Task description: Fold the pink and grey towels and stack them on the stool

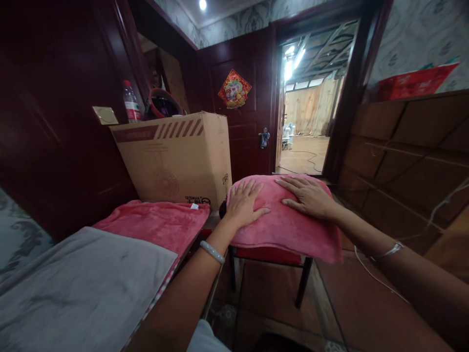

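A pink fleece towel [289, 230] lies folded over the seat of a red stool [271, 255] with black legs. My left hand [245, 201] rests flat on the towel's left part, fingers spread. My right hand [309, 195] lies flat on its upper right part, palm down. Neither hand grips anything. A second pink towel [157, 224] lies spread on a surface to the left, next to a grey cloth [84, 288].
A large cardboard box [179, 156] stands behind the left towel, with a water bottle [131, 103] and a dark round object [163, 103] beyond it. Dark wood panelling lines the left wall. An open doorway [311, 112] is straight ahead. A white cable [377, 276] crosses the floor at right.
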A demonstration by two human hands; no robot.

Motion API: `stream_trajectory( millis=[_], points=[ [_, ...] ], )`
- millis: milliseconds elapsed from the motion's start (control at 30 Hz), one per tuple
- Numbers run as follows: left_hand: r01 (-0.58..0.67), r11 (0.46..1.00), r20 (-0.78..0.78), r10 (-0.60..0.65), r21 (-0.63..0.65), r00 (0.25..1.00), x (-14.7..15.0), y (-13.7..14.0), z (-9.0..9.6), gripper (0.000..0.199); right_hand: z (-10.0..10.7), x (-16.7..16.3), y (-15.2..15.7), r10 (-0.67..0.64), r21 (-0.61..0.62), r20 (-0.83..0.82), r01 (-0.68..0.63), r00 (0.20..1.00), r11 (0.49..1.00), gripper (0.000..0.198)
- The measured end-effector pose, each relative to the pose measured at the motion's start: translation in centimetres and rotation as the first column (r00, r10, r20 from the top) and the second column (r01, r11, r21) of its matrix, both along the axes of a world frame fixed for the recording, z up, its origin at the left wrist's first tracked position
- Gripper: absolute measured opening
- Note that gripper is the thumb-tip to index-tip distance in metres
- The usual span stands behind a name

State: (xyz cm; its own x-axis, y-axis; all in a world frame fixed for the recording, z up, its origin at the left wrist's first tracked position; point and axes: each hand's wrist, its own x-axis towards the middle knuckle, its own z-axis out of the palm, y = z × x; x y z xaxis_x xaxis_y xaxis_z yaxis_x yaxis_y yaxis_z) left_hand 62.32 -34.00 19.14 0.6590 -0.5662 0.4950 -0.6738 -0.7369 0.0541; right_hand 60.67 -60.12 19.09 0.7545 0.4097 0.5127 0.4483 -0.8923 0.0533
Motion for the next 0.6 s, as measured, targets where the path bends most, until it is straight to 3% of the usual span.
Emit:
stream_trajectory(
  millis=[200, 367, 500, 600],
  points=[
    [-0.096, 0.995, -0.021, 0.097, 0.034, 0.995, -0.7, 1.3, -0.3, 0.093, 0.4, 0.2, -0.1, 0.011, -0.004, -0.009, -0.012, 1.0, 1.0, 0.071],
    [-0.125, 0.987, 0.044, 0.121, 0.098, 0.992, -2.8, 4.0, -1.9, 0.08, 0.3, 0.5, -0.2, 0.006, -0.014, -0.016, -0.006, 1.0, 1.0, 0.074],
    [-0.116, 0.987, 0.034, 0.112, 0.11, 0.993, -5.4, 7.7, -4.1, 0.072, 0.5, 0.5, -0.1, -0.001, -0.034, -0.025, 0.0, 1.0, 0.999, 0.071],
    [-0.139, 0.984, -0.017, 0.142, 0.115, 0.99, -7.5, 12.3, -6.5, 0.07, 0.4, 0.2, 0.0, -0.054, -0.055, -0.009, 0.053, 0.999, 0.997, 0.069]
  ],
)
